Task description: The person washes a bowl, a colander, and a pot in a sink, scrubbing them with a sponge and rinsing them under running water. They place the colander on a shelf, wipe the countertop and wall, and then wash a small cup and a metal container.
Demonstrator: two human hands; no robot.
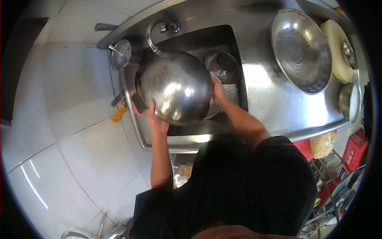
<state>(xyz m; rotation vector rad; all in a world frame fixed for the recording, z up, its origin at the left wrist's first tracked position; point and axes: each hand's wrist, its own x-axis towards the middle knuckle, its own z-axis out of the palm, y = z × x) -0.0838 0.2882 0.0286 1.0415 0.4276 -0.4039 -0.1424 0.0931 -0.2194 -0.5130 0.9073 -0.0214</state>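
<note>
A large round steel pot is held tilted over the sink, its shiny outer bottom facing me, just below the curved faucet. My left hand grips the pot's lower left edge, next to its black handle. My right hand clasps the pot's right edge; its fingers are partly hidden behind the rim. A smaller steel bowl lies in the sink behind the pot.
A wide steel basin rests on the steel counter, with a pale yellow round item and a small steel pot beyond. A ladle sits left of the sink. White tiled floor lies left; a wire rack with red boxes stands right.
</note>
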